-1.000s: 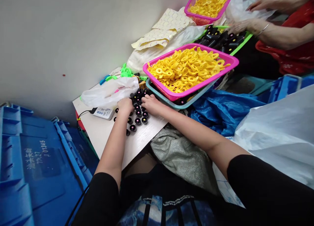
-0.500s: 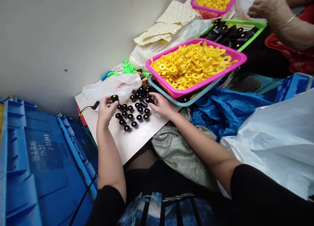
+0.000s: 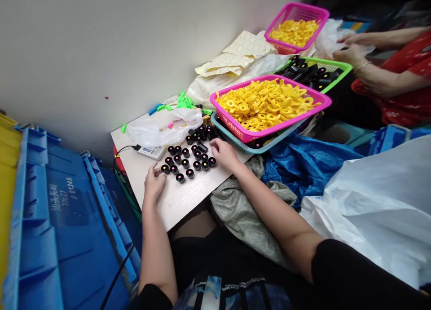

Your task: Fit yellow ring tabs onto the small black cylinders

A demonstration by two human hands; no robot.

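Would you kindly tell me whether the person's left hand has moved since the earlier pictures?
Yes: the left hand has drawn back toward the near edge of the white board, away from the white corded device.

Those little black caps (image 3: 197,166) look like smooth moulded plastic with a slight gloss, and the yellow rings (image 3: 266,104) are shiny plastic too. The pink basket (image 3: 269,86) is plain hard plastic. The white board (image 3: 175,206) is smooth, with what looks like a faint wood-grain laminate finish. The blue crate (image 3: 54,220) is matt ribbed plastic, the crumpled white bag (image 3: 370,206) is thin glossy film, and the grey-green cloth (image 3: 242,206) looks rough and woven.
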